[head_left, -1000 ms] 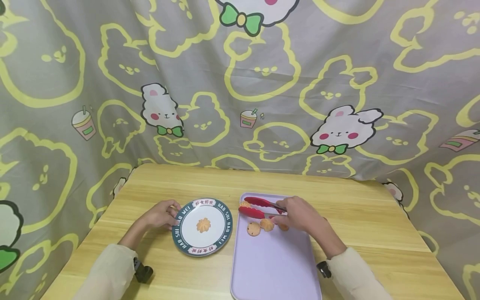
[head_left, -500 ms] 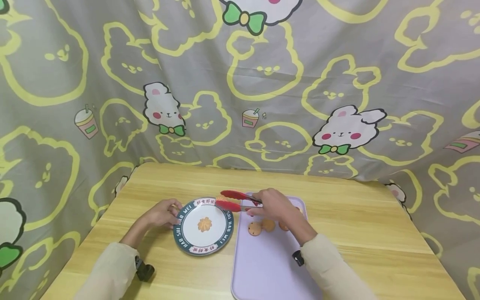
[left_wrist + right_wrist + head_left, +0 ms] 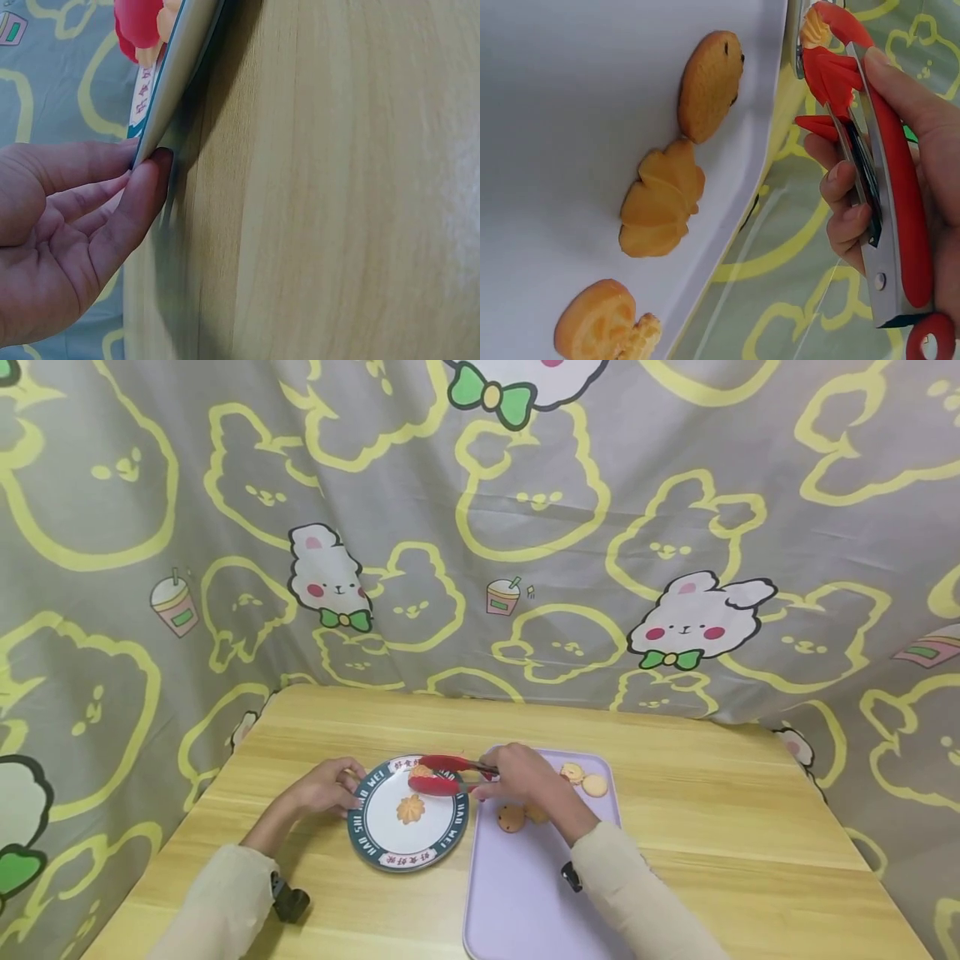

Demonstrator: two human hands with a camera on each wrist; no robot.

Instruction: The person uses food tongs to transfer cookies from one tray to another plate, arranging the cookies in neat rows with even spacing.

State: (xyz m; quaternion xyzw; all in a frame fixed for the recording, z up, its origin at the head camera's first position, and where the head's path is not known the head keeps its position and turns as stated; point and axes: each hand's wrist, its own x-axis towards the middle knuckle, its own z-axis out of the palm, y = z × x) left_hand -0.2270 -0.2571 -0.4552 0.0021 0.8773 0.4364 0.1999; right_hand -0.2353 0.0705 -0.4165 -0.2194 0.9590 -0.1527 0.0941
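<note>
My left hand (image 3: 322, 789) pinches the left rim of a round plate (image 3: 378, 831), white with a dark green lettered border. The left wrist view shows the thumb and a finger on either side of the plate's edge (image 3: 166, 90). My right hand (image 3: 517, 774) grips red-tipped metal tongs (image 3: 438, 787). Between the tong tips, over the plate's far right part, is a piped cookie (image 3: 422, 772); whether it touches the plate I cannot tell. A flower-shaped cookie (image 3: 410, 809) lies mid-plate.
Right of the plate lies a lilac tray (image 3: 540, 893). On it are a chocolate chip cookie (image 3: 512, 817), a ridged cookie (image 3: 662, 201) and others, including a pale round cookie (image 3: 595, 786). A patterned curtain (image 3: 555, 568) hangs behind the wooden table (image 3: 712, 827).
My right hand has carried the tongs and the piped cookie left, from the tray to over the plate. Cookies at the tray's far right have come into view. My left hand stays at the plate rim.
</note>
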